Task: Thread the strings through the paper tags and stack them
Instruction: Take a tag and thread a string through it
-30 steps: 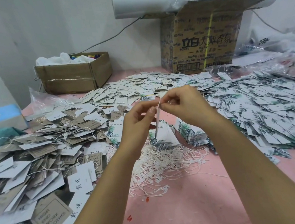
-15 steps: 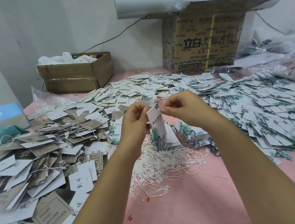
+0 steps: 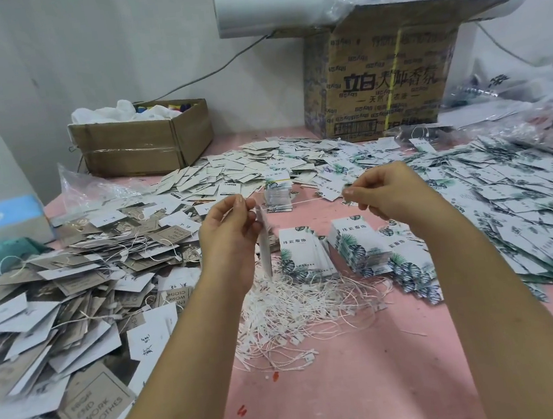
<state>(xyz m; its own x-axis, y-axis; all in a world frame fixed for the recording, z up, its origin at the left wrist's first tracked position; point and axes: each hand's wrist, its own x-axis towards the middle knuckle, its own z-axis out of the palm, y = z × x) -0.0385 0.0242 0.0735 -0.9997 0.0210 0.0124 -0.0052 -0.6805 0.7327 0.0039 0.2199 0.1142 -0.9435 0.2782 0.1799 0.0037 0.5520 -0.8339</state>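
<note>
Pink tabletop (image 3: pixel 374 387) lies buried in tags. Left hand (image 3: pixel 232 228) pinches one leaf-print tag (image 3: pixel 266 255) edge-on above the loose strings (image 3: pixel 297 310). Right hand (image 3: pixel 383 193) pinches its string (image 3: pixel 305 201), taut between them (apparently threaded). Most of the right-hand heap (image 3: pixel 515 202) looks unstrung.

Single head-worn view, wide-angle, facing forward and down.
I look from the person's head height along both forearms to the left hand (image 3: pixel 232 224) and right hand (image 3: pixel 387 193), which sit mid-frame and close to the lens. The pink tabletop (image 3: pixel 374 387) fills the lower two thirds of the frame and runs back to the wall (image 3: pixel 79 59), where a printed cardboard box (image 3: pixel 392 86) stands. Lines bow near the frame edges.
</note>
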